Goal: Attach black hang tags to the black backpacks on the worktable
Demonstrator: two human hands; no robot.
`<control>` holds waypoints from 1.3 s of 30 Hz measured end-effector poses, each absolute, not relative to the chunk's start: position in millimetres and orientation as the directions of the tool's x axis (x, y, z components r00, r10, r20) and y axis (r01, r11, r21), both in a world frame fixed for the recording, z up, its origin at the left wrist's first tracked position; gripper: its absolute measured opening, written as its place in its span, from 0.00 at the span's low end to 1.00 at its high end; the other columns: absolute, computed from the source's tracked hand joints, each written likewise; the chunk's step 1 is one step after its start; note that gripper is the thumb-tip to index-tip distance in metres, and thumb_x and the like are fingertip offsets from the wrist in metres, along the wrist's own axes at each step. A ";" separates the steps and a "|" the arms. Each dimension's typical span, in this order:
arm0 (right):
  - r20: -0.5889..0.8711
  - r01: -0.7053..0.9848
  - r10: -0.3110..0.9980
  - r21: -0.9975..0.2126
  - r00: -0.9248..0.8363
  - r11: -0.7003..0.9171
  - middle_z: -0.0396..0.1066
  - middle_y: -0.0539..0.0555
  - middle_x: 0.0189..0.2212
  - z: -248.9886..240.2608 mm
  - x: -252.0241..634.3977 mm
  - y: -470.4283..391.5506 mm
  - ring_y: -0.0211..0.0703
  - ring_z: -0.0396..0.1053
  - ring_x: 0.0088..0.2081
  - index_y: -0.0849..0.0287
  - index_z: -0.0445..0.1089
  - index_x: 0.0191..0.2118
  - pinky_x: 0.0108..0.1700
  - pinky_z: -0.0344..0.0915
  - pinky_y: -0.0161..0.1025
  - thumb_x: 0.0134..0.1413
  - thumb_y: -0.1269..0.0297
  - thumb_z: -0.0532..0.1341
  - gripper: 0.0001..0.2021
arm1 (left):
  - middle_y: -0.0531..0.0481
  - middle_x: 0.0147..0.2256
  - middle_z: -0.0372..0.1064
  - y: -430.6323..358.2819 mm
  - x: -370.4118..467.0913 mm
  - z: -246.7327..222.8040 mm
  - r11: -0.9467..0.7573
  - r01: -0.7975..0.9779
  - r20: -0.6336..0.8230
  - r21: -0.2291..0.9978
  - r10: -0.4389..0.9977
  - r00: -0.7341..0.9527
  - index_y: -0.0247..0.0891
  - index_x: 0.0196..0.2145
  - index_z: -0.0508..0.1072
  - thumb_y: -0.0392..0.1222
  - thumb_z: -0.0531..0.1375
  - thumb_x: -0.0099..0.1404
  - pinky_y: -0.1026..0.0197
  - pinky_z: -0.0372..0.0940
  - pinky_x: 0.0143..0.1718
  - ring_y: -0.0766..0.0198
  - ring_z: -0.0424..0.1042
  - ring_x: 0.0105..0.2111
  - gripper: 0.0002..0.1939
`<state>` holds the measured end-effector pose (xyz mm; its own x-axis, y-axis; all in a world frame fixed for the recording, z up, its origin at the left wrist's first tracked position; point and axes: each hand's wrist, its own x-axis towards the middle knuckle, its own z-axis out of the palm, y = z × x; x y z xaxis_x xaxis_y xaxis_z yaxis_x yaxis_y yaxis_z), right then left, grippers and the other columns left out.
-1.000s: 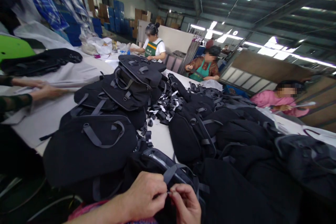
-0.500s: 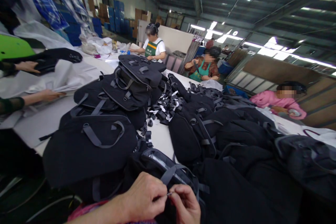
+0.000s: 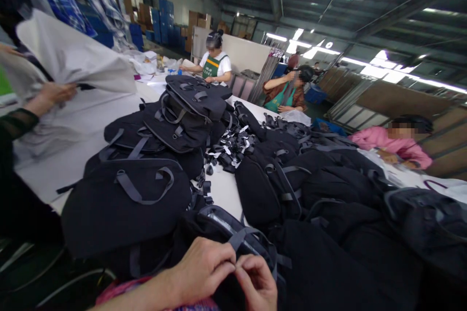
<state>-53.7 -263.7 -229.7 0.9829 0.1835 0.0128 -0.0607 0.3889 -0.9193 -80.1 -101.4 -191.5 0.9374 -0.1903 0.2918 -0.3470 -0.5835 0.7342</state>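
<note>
At the bottom centre, my left hand is pinched closed, its fingertips meeting those of my right hand, which is pinched too. What lies between the fingertips is too small and hidden to make out. Just behind them is a black bag with a clear glossy strip and a grey strap. Another black bag with a grey handle lies to the left. Small black straps and buckles with white tags form a heap further back.
Black bags are piled on the right, more at centre-left. A person's hand at the left lifts pale fabric over the white table. Three people work across the table.
My fingertips have closed further over the small item, which no longer shows. At the left, the other person has raised the pale fabric, and the black piece there is now mostly covered.
</note>
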 end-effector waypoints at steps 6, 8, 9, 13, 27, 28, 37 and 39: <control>-0.038 -0.097 0.153 -0.912 0.988 0.398 0.74 0.47 0.24 -233.8 -56.2 -262.3 0.34 0.69 0.25 0.54 0.73 0.26 0.27 0.66 0.26 0.39 0.58 0.77 0.13 | 0.57 0.23 0.65 -102.1 -79.3 -194.9 -0.594 -0.407 0.364 0.694 -0.198 0.910 0.39 0.28 0.66 0.33 0.57 0.61 0.64 0.50 0.25 0.69 0.62 0.22 0.05; -0.051 -0.105 0.143 -0.910 0.988 0.400 0.74 0.46 0.24 -239.8 -55.2 -264.5 0.33 0.69 0.25 0.54 0.73 0.27 0.25 0.65 0.25 0.40 0.58 0.77 0.13 | 0.58 0.21 0.63 -102.8 -79.1 -195.1 -0.593 -0.402 0.364 0.698 -0.189 0.912 0.39 0.27 0.65 0.33 0.57 0.59 0.64 0.48 0.24 0.70 0.59 0.20 0.05; -0.046 -0.104 0.152 -0.911 0.987 0.398 0.74 0.46 0.24 -243.5 -54.2 -266.2 0.33 0.69 0.25 0.54 0.73 0.27 0.25 0.65 0.26 0.40 0.59 0.77 0.13 | 0.58 0.20 0.62 -103.0 -79.0 -195.0 -0.594 -0.396 0.361 0.700 -0.185 0.914 0.39 0.26 0.65 0.32 0.57 0.58 0.64 0.47 0.23 0.70 0.58 0.20 0.05; 0.004 -0.075 0.207 -0.926 0.978 0.370 0.75 0.47 0.24 -253.7 -50.6 -272.0 0.35 0.70 0.25 0.54 0.73 0.27 0.26 0.68 0.28 0.42 0.61 0.76 0.11 | 0.58 0.20 0.61 -103.1 -79.3 -194.3 -0.598 -0.388 0.357 0.701 -0.177 0.917 0.38 0.26 0.65 0.32 0.57 0.57 0.64 0.46 0.23 0.71 0.57 0.20 0.05; 0.000 -0.044 0.148 -0.955 0.989 0.293 0.74 0.47 0.23 -231.0 -56.5 -264.0 0.38 0.71 0.28 0.54 0.72 0.25 0.33 0.69 0.31 0.41 0.56 0.76 0.13 | 0.56 0.22 0.68 -102.1 -80.6 -195.2 -0.690 -0.400 0.316 0.603 -0.254 0.914 0.39 0.28 0.67 0.34 0.58 0.60 0.62 0.50 0.24 0.68 0.66 0.21 0.04; 0.005 -0.039 0.152 -0.958 0.988 0.285 0.73 0.47 0.23 -231.3 -56.4 -264.2 0.38 0.71 0.28 0.54 0.72 0.25 0.34 0.69 0.32 0.42 0.56 0.75 0.13 | 0.56 0.23 0.69 -102.1 -81.0 -194.5 -0.706 -0.403 0.317 0.582 -0.259 0.912 0.39 0.28 0.66 0.34 0.57 0.62 0.62 0.50 0.24 0.67 0.67 0.22 0.05; 0.021 -0.021 0.269 -0.988 0.963 0.153 0.67 0.45 0.21 -241.7 -51.9 -275.2 0.36 0.65 0.25 0.56 0.67 0.25 0.31 0.64 0.31 0.49 0.54 0.71 0.15 | 0.55 0.24 0.69 -102.4 -82.5 -193.3 -0.742 -0.497 0.379 0.450 -0.345 0.859 0.39 0.28 0.64 0.34 0.54 0.63 0.59 0.52 0.24 0.65 0.67 0.22 0.06; 0.032 -0.006 0.345 -0.994 0.938 0.110 0.66 0.45 0.20 -245.5 -48.2 -280.7 0.35 0.64 0.24 0.56 0.67 0.25 0.29 0.62 0.31 0.52 0.54 0.69 0.15 | 0.55 0.23 0.68 -101.9 -81.9 -193.3 -0.728 -0.528 0.388 0.437 -0.377 0.841 0.39 0.27 0.63 0.34 0.55 0.62 0.60 0.51 0.23 0.65 0.66 0.21 0.06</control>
